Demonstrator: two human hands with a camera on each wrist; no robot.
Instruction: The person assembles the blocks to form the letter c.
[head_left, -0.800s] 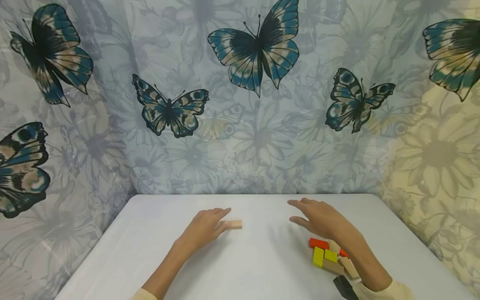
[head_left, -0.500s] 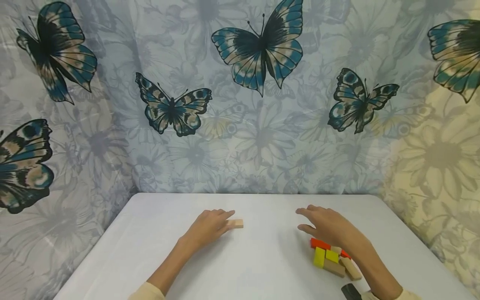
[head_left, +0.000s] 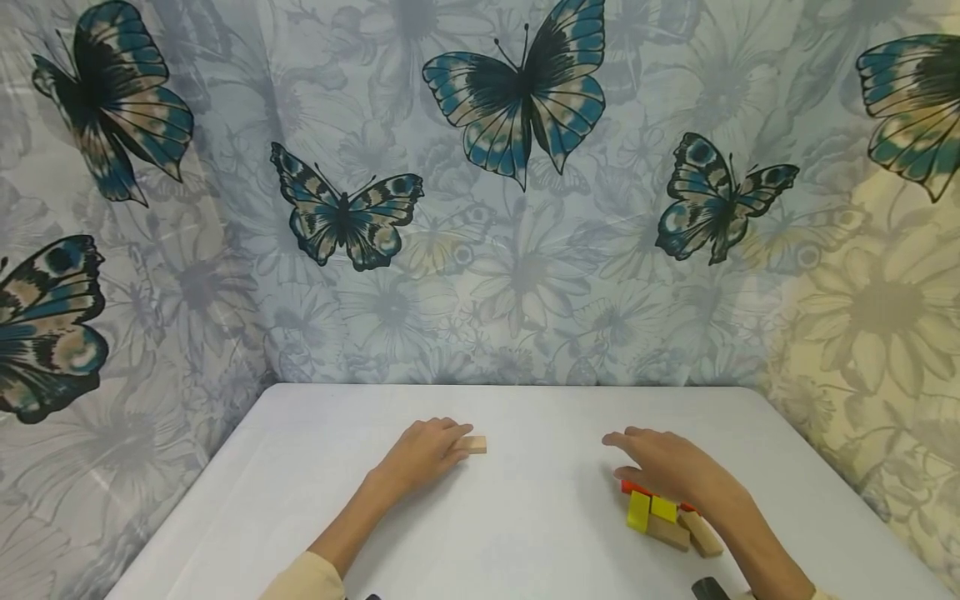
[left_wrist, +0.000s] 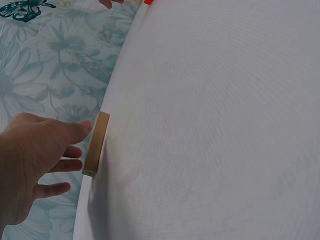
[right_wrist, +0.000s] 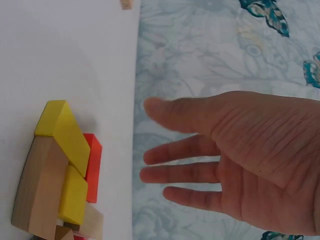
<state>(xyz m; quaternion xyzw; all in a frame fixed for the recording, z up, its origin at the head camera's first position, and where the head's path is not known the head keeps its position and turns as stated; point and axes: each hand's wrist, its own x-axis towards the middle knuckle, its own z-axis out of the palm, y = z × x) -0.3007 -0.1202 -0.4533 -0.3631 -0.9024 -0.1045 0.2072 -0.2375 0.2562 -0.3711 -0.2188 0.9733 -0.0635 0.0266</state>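
The left grip point(head_left: 423, 452) is spread, its fingertips at the lone block point(head_left: 474, 445); whether they touch I cannot tell. The right grip point(head_left: 670, 462), also spread and holding nothing, hangs above the other blocks point(head_left: 663, 508). The step seems to be reaching; lifting any block calls for a pinch.

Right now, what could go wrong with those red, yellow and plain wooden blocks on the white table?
The left hand is touching or almost touching the lone plain wooden rectangular block, so a slip might push it away. The right hand is near a red rectangular block and two yellow rectangular blocks packed close together, so bumping one might shift the others.
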